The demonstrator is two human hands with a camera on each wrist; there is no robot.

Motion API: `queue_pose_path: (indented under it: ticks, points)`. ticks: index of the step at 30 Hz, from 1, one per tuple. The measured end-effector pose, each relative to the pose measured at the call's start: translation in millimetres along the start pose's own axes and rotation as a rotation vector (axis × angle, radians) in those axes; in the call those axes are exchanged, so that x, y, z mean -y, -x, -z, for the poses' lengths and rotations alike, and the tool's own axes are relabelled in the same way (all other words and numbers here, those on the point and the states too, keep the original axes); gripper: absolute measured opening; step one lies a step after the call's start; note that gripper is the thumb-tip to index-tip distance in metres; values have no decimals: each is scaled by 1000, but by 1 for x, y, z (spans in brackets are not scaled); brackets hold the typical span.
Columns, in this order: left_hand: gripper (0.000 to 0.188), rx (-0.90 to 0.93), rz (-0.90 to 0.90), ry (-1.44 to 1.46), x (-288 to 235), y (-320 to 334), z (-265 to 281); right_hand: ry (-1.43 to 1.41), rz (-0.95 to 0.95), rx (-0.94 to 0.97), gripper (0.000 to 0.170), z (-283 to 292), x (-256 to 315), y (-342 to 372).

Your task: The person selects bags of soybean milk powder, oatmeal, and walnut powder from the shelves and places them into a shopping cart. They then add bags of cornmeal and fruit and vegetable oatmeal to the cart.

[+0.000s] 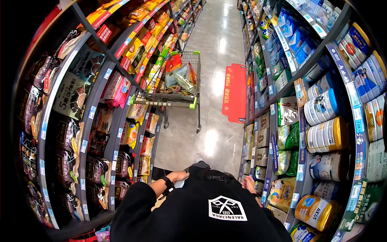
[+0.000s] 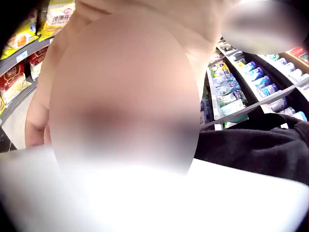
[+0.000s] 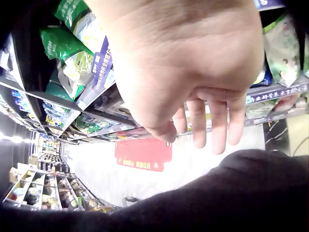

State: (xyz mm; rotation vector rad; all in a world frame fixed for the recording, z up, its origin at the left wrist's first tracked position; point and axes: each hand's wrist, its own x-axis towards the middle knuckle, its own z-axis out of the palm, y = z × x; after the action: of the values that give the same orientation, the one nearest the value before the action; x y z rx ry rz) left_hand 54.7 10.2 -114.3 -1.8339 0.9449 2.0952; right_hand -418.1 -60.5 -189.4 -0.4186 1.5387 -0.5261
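Observation:
My left hand (image 1: 177,176) is low in front of the body, with a dark band round its wrist. It holds a flat white sheet (image 2: 236,193), which fills the bottom of the left wrist view; a blur hides much of the palm and fingers there. On the other side, my right hand (image 1: 248,184) hangs beside the right-hand shelves. Its fingers (image 3: 219,121) point down, loosely extended and holding nothing, in the right wrist view.
Ahead on the left stands a shopping cart (image 1: 163,103) with several bagged goods in it. Packed shelves (image 1: 90,117) line the left side; tins (image 1: 326,134) and bags fill the right. A red floor sign (image 1: 235,92) lies in the aisle (image 1: 213,137).

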Motion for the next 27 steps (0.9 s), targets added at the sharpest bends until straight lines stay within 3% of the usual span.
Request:
queue_pose_path:
  ticks: [3,5,6,9,10,11,13,15,16,17,18,19,20,23,25,27]
  points:
    - [63,28,61,65,11,6,-8,42,-12,31,35,2,-2,-3]
    - [76,154,-4,258,16,6,-9,30,-19,16,31,0,-3,1]
    - [75,136,13,249,-5,37,-10,21,-25,-3,27,0,-3,3]
    - [77,116,85,151,13,29,-8,-24,-69,13,26,3,-4,9]
    - [77,80,84,137,-10,65,-10,-53,-71,40,25,6,-7,7]
    - [72,143,137,183,12,41,-11,-16,-88,10,25,6,-10,4]
    - [57,-48,208,88,51,15,-16,63,-103,63,28,22,-28,-19]
    - [48,69,272,202,45,37,-18,109,-123,25,27,14,-19,-16]
    - [48,24,245,338,39,51,-30,150,-112,6,24,9,-13,-13]
    - [42,123,251,325,55,43,-23,148,-112,9,24,3,-7,-16]
    - [46,112,228,271,68,35,-25,133,-106,11,20,-4,-4,-17]
    - [67,102,205,217,75,34,-24,119,-103,12,17,-9,-2,-15]
    - [57,110,256,317,52,53,-22,119,-97,28,18,-14,5,-15]
    - [43,115,100,340,116,-24,-15,146,-62,58,20,-36,31,-15]
    - [37,171,80,480,81,1,0,203,-21,31,20,-47,42,-27]
    - [47,50,119,223,41,41,20,187,27,69,20,-57,56,-35]
